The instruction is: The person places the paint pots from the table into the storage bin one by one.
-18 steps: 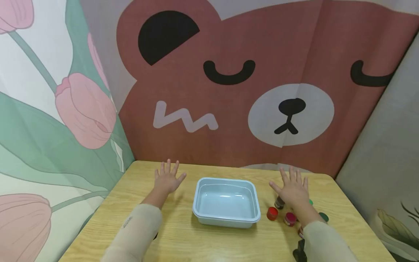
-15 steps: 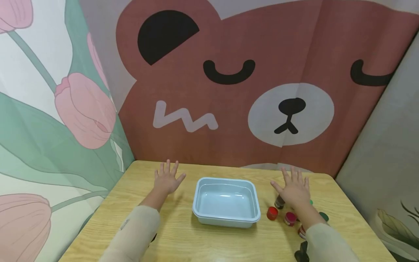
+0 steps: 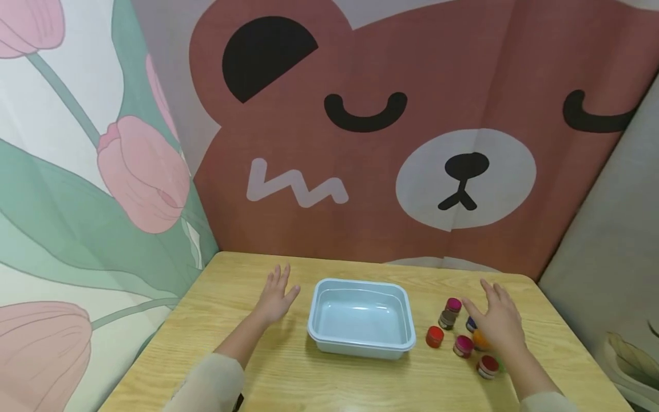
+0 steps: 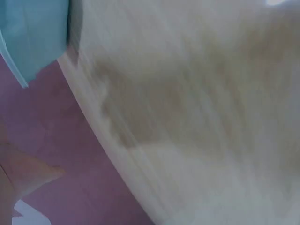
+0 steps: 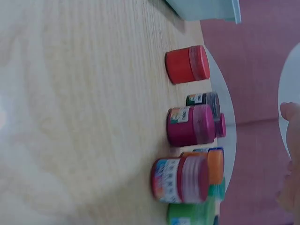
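Hovering my left hand (image 3: 276, 298) beside the pale-blue plastic tub (image 3: 361, 348) and right hand (image 3: 499, 321) near the paint jars (image 3: 463, 346) on the desk (image 3: 319, 386), both empty and unclenched, I'm apparently just preparing, a pick-up calling for closing round one jar.

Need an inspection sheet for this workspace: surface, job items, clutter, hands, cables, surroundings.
Surface: light wood-grain table.
Job items: pale blue tub near mid-table; several small coloured jars to its right.
Clutter: small dark object by the left sleeve, unidentifiable.
Hands: left hand left of the tub, right hand by the jars, partly hiding some; neither holds anything.
Cables: nothing seen.
Surroundings: bear-print backdrop behind, tulip print at left.
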`<state>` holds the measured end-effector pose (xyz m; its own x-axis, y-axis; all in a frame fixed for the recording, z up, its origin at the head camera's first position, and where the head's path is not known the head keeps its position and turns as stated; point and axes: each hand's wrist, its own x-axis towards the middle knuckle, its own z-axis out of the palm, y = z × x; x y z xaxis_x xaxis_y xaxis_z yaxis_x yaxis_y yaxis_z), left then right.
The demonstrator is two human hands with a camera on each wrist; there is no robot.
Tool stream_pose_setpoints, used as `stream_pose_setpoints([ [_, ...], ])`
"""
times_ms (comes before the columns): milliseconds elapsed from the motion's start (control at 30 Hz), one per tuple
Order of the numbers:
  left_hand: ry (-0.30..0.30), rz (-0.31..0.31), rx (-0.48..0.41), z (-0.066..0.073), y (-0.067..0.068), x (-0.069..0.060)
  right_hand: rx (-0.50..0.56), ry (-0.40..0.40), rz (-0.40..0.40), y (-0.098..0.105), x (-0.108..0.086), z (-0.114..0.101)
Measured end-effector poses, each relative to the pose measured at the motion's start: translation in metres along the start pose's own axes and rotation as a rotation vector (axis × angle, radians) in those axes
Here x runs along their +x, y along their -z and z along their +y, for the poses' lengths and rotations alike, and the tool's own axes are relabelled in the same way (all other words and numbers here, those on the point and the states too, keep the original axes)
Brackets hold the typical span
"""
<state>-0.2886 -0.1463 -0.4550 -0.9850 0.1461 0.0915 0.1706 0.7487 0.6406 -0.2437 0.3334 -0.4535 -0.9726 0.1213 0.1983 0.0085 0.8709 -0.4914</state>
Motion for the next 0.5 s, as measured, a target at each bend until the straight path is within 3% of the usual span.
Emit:
stream_pose_setpoints([
  [300,0.005,-0.021,-0.305,0.007,-0.034,-0.026,0.088,-0.148,-0.11,0.008,-0.027,0.031],
  [500,0.019,-0.042,-0.474,0.008,-0.052,-0.035,0.143,-0.283,-0.137,0.007,-0.036,0.043],
])
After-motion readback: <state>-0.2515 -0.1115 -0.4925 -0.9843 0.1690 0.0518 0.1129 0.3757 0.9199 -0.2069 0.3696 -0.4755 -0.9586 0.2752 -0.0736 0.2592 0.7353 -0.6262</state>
